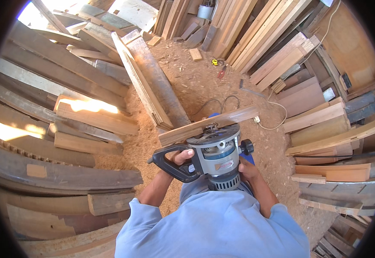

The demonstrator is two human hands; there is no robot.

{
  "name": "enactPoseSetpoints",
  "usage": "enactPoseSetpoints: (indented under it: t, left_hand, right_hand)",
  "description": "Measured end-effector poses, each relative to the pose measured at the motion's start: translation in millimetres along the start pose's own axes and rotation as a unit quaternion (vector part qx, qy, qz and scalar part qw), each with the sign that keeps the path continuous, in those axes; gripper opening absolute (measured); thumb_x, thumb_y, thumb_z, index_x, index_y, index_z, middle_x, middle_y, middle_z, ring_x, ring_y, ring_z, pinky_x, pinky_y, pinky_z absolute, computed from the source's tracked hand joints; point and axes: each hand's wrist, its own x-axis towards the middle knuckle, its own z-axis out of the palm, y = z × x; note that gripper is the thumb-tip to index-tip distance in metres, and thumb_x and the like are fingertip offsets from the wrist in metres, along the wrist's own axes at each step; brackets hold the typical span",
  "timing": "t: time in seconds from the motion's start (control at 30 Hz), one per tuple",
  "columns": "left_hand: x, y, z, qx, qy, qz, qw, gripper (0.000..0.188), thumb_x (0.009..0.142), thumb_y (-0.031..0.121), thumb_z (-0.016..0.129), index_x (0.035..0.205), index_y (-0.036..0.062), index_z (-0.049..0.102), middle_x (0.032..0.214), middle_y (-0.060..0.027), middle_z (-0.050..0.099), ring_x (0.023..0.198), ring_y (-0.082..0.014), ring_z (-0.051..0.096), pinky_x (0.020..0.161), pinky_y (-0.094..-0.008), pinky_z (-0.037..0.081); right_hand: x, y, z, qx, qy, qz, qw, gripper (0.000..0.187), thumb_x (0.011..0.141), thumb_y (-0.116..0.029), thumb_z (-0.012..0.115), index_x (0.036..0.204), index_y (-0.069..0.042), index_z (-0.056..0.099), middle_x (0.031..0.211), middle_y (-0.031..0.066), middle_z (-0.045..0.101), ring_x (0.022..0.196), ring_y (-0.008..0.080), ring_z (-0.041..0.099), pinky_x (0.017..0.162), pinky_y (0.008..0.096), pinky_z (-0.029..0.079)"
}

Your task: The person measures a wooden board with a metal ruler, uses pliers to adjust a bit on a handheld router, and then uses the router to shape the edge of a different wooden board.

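A grey and black wood router is close in front of me, its round base plate turned away from my body and its vented motor end toward my shirt. My left hand wraps around its black loop handle, the thumb on top. My right hand grips the router's right side below the black knob; some of its fingers are hidden behind the housing. Just beyond the base plate, a narrow wooden board lies crosswise, the bit area partly hidden near it.
Long planks stretch away ahead. Stacked boards line the left, more timber the right. Sawdust covers the floor, with a yellow tape measure, red-handled pliers and a pale cord.
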Motion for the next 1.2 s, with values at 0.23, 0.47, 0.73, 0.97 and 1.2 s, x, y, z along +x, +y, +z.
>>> enactPoseSetpoints:
  t: [0.23,0.47,0.73,0.97,1.2]
  left_hand:
    - [-9.4,23.7,20.4,-0.033,-0.019,0.003,0.999,0.081,0.080,0.034,0.078,0.143,-0.0032,0.046,0.135,-0.0174,0.059,0.123,-0.0267,0.058,0.108,-0.0399,0.046]
    - [-7.7,19.5,23.7,-0.041,-0.020,-0.004,0.999,0.081,0.079,0.035,0.079,0.143,-0.0028,0.046,0.136,-0.0176,0.058,0.124,-0.0269,0.057,0.109,-0.0402,0.045]
    - [-7.2,19.0,25.2,-0.039,-0.017,-0.017,0.999,0.081,0.079,0.035,0.079,0.142,-0.0031,0.046,0.134,-0.0166,0.059,0.123,-0.0263,0.057,0.108,-0.0398,0.044]
    - [-6.6,19.4,25.9,-0.023,-0.027,-0.015,0.999,0.082,0.078,0.035,0.079,0.143,-0.0031,0.046,0.134,-0.0166,0.059,0.124,-0.0263,0.057,0.108,-0.0398,0.044]
    - [-5.8,20.9,27.8,-0.011,-0.030,-0.016,0.999,0.082,0.078,0.035,0.079,0.143,-0.0030,0.046,0.134,-0.0167,0.059,0.124,-0.0264,0.056,0.108,-0.0398,0.044]
  right_hand:
    - [-4.4,0.0,-0.8,-0.010,0.003,-0.046,0.999,0.128,0.065,-0.067,0.084,0.153,0.005,0.024,0.150,0.0178,0.043,0.140,0.0287,0.042,0.115,0.0417,0.036]
    - [-8.8,1.7,6.9,0.015,0.031,-0.063,0.997,0.125,0.066,-0.067,0.083,0.153,0.004,0.026,0.148,0.0161,0.044,0.139,0.0277,0.043,0.115,0.0410,0.036]
    - [-30.4,-25.7,-7.8,0.017,0.034,-0.053,0.998,0.114,0.072,-0.079,0.070,0.146,0.002,0.039,0.130,0.0138,0.058,0.120,0.0224,0.057,0.096,0.0335,0.046]
    - [-42.6,-82.0,-5.6,-0.225,0.147,0.017,0.963,0.078,0.090,-0.067,0.062,0.132,-0.002,0.054,0.080,-0.0003,0.056,0.069,0.0069,0.052,0.050,0.0196,0.032]
    - [-39.1,-81.6,6.3,-0.162,0.124,-0.054,0.977,0.078,0.085,-0.058,0.073,0.134,-0.001,0.052,0.088,0.0014,0.054,0.076,0.0093,0.051,0.059,0.0224,0.041]
